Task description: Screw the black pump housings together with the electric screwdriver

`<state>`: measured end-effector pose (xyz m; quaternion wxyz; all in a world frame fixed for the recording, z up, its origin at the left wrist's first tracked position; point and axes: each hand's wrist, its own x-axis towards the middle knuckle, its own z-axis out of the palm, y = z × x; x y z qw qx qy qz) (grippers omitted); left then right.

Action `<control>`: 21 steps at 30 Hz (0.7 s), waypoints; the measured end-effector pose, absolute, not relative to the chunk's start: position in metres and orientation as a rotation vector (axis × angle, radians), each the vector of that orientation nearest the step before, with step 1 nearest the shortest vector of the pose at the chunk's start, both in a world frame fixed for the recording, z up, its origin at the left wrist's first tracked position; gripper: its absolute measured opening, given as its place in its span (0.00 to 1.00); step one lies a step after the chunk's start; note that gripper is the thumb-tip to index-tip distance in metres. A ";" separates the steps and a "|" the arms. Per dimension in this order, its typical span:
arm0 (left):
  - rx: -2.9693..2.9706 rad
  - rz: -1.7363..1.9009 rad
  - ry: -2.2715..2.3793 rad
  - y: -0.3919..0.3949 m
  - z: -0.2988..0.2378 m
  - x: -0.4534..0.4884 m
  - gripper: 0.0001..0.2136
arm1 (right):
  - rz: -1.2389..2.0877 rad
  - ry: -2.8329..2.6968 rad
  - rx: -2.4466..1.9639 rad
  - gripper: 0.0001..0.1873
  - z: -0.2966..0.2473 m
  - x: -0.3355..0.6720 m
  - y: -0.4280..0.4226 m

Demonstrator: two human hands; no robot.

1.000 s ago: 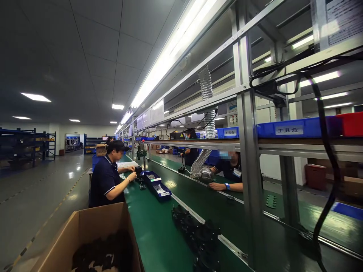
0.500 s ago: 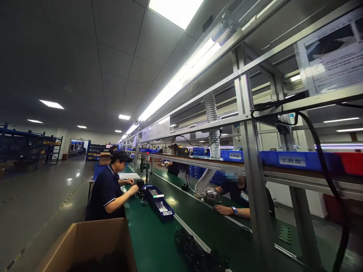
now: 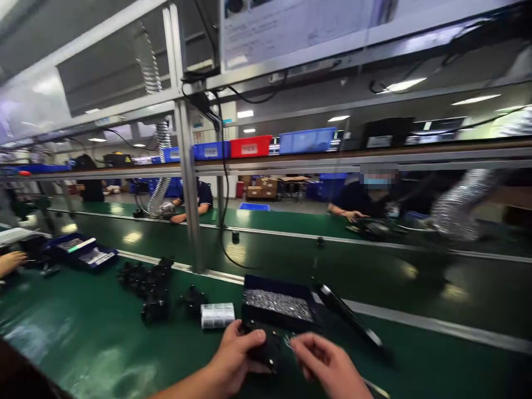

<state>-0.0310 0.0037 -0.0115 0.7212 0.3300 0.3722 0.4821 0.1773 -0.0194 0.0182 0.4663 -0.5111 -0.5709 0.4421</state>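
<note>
My left hand (image 3: 233, 357) is closed round a small black plastic part (image 3: 266, 350) just above the green bench mat (image 3: 83, 332). Beside it on the right, my right hand (image 3: 326, 363) has its fingers curled in a pinch at the part's edge; what they hold is too small to make out. Just behind both hands sits a dark blue tray (image 3: 279, 303) filled with small silvery screws. A white roll of labels (image 3: 218, 315) lies left of the tray. More black parts (image 3: 147, 285) are heaped further left.
A dark flat strip (image 3: 347, 318) leans right of the tray. A metal upright (image 3: 189, 183) rises behind the bench. Blue and red bins (image 3: 249, 147) line the shelf. People work across the conveyor (image 3: 374, 199); another person's hand (image 3: 10, 261) and blue trays (image 3: 83, 254) are at the left.
The view has swung from the long aisle down and right to the bench in front of me. My two hands, the black part and the screw tray have come into sight.
</note>
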 end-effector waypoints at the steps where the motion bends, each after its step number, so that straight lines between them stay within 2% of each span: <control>1: 0.775 0.986 0.905 0.005 -0.013 -0.027 0.27 | 0.837 -1.429 -1.301 0.23 0.026 0.196 -0.015; 3: 0.797 0.861 0.918 0.005 -0.013 -0.026 0.31 | 0.154 -1.381 -1.375 0.32 0.047 0.233 0.006; 4: 0.805 0.828 0.913 0.003 -0.012 -0.026 0.31 | -0.032 -1.353 -1.469 0.41 0.057 0.250 0.019; 5: 0.808 0.806 0.901 0.001 -0.011 -0.027 0.32 | -0.044 -1.353 -1.605 0.50 0.066 0.265 0.033; 6: 0.809 0.789 0.890 -0.001 -0.009 -0.027 0.32 | 0.104 -1.400 -1.741 0.55 0.072 0.278 0.044; 11: 0.825 0.753 0.846 -0.008 -0.004 -0.024 0.32 | 0.583 -1.716 -1.748 0.31 0.074 0.311 0.068; 15: 0.818 0.747 0.834 -0.010 -0.003 -0.023 0.32 | 0.624 -1.713 -1.675 0.33 0.074 0.309 0.064; 18: 0.788 0.733 0.844 -0.010 -0.004 -0.024 0.31 | 0.561 -1.585 -1.591 0.34 0.089 0.295 0.058; 21: 0.764 0.702 0.844 -0.011 -0.005 -0.023 0.31 | 0.647 -1.497 -1.377 0.36 0.106 0.265 0.042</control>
